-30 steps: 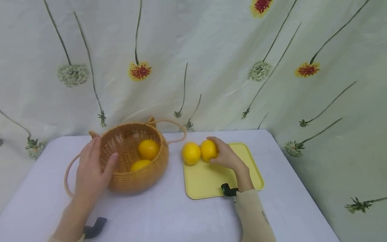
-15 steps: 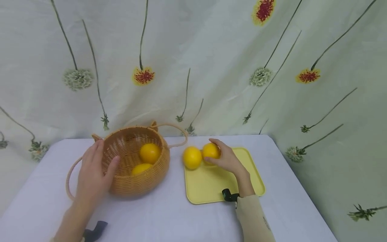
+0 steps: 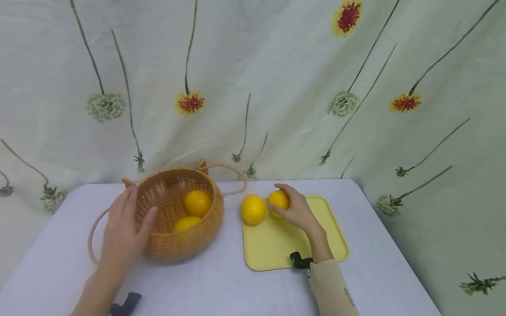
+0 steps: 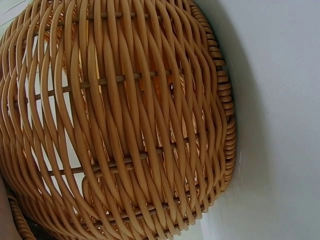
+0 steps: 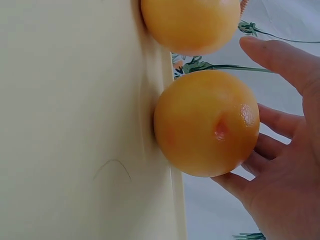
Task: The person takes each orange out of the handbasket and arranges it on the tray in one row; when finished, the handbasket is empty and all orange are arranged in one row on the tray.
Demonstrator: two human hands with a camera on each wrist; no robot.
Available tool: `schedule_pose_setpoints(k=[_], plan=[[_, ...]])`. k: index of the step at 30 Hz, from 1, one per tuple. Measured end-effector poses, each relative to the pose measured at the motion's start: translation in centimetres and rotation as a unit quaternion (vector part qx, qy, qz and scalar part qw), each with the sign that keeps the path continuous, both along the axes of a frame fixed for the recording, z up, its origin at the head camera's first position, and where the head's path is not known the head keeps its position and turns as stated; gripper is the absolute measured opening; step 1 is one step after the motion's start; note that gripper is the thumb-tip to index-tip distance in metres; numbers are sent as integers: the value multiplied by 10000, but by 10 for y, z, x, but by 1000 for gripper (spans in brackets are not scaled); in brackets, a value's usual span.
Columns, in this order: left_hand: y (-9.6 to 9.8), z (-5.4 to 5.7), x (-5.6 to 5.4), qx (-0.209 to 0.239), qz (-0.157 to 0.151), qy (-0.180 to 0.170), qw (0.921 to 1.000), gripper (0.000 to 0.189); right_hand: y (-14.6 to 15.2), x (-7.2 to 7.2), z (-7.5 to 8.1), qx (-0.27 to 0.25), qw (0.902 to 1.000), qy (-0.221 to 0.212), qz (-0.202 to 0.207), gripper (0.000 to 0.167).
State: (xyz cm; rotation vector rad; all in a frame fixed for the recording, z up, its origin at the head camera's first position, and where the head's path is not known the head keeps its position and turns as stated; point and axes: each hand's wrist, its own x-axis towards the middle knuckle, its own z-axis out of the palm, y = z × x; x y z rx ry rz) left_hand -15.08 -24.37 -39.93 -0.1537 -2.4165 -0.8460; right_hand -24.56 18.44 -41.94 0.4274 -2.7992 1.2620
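At the left of the head view, my left hand point(image 3: 124, 228) rests against the left side of a wicker basket point(image 3: 186, 245), fingers fairly straight and thumb over the opening. Basket weave point(image 4: 135, 120) fills most of the left wrist view. Inside lie two oranges, one rear orange point(image 3: 197, 203) and one front orange point(image 3: 186, 223). My right hand point(image 3: 298, 210) spreads around an orange point(image 3: 280, 199) at the back of a yellow tray point(image 3: 272, 248). In the right wrist view its fingers reach behind this orange point(image 5: 207, 122), and the straight thumb stands apart from it. Another orange point(image 3: 253, 209) sits just left.
A white-covered table point(image 3: 197, 285) bears the basket and tray. The basket's thin handles, such as the right handle point(image 3: 237, 193), stick out at both sides. Behind hangs a flower-printed cloth point(image 3: 276, 66). Black camera mounts point(image 3: 299, 261) sit at the wrists.
The orange at my right hand has shifted slightly right, widening the gap to its neighbour. My right thumb has come in over its front. The head view has tilted up a little; the left hand stays.
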Motion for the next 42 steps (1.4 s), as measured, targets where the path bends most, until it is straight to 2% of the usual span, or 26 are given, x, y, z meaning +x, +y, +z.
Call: schedule_pose_setpoints(k=[10,20,24,31,37,42], plan=[[1,-2,9,-43,3,-33,10000,73,-8,8,-9,-16,9991,400,-129,64],[0,-2,13,-72,-7,-108,9999,73,-19,16,-5,-181,9960,840,-235,57],[1,1,13,-57,-44,-42,10000,72,-30,19,0,-346,9948,944,-139,54],[-1,7,10,-29,-120,130,9998,72,-51,22,9,-512,9903,1253,323,53],[-2,7,4,-1,-73,23,10000,73,-61,22,24,-321,9869,1502,489,51],[-1,2,1,27,-65,-118,9999,74,-61,22,26,-279,9868,1516,488,51]])
